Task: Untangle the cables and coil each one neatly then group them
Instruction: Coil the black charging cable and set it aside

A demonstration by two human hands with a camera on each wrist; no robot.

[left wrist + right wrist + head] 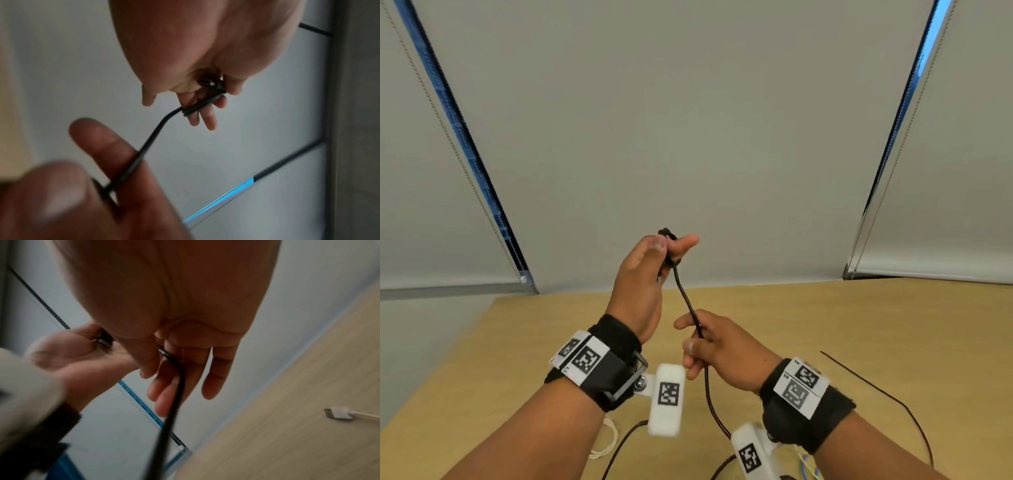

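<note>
Above the wooden table (825, 325), my left hand (671, 248) is raised and holds a small coil of black cable (686, 301) between thumb and fingers. The left wrist view shows the turns of the black cable (195, 108) wound round two fingers of the left hand (202, 113). Lower down, my right hand (690, 337) pinches the same cable, which runs taut up to the coil. In the right wrist view the black cable (176, 394) passes along the fingers of the right hand (164, 386). Below the right hand it drops to the table.
A white cable (606, 442) lies in loops near the front edge under my left forearm. A thin black cable (876, 387) crosses the table's right side, and coloured wires (808, 466) sit by my right wrist. A white flat connector (339, 416) rests on the tabletop. Window blinds stand behind.
</note>
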